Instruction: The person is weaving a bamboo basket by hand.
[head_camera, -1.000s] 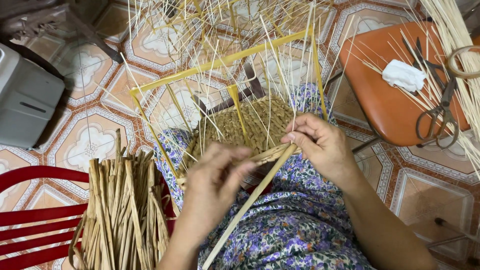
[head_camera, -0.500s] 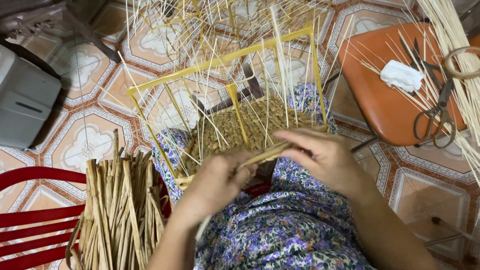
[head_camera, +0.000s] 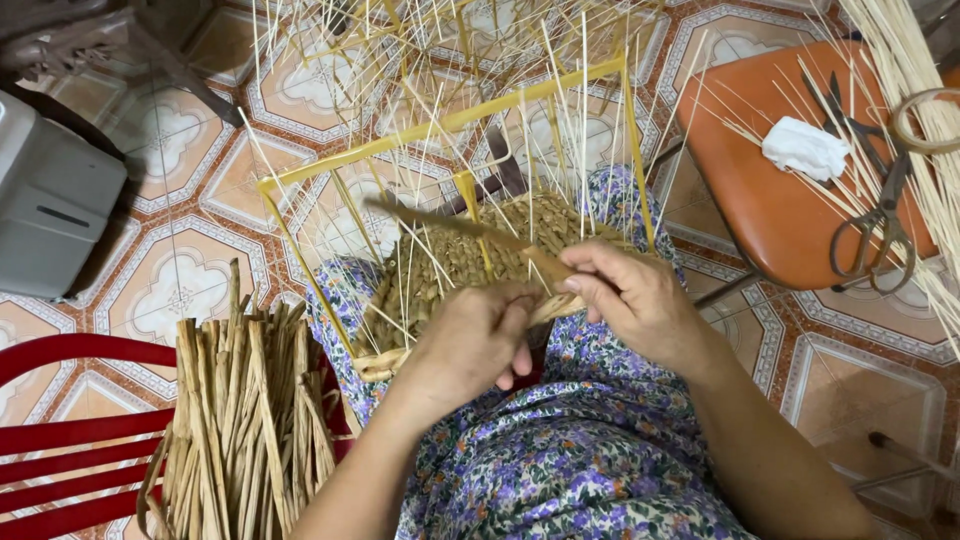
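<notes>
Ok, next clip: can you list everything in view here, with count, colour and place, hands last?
woven basket: one, tan, on the lap, inside the frame
frame: one, yellow, around the basket
thin stakes: many, pale, rising from the basket
flat strand: one, brown, slanting across the basket
bundle of dried strands: one, tan, upright at lower left
red chair: one, lower left
orange stool: one, upper right
scissors: one pair, dark metal, on the stool
white cloth: one, on the stool
grey box: one, left edge
floral garment: purple and white, over the lap
left hand: pinching the strand
right hand: gripping the strand
</notes>
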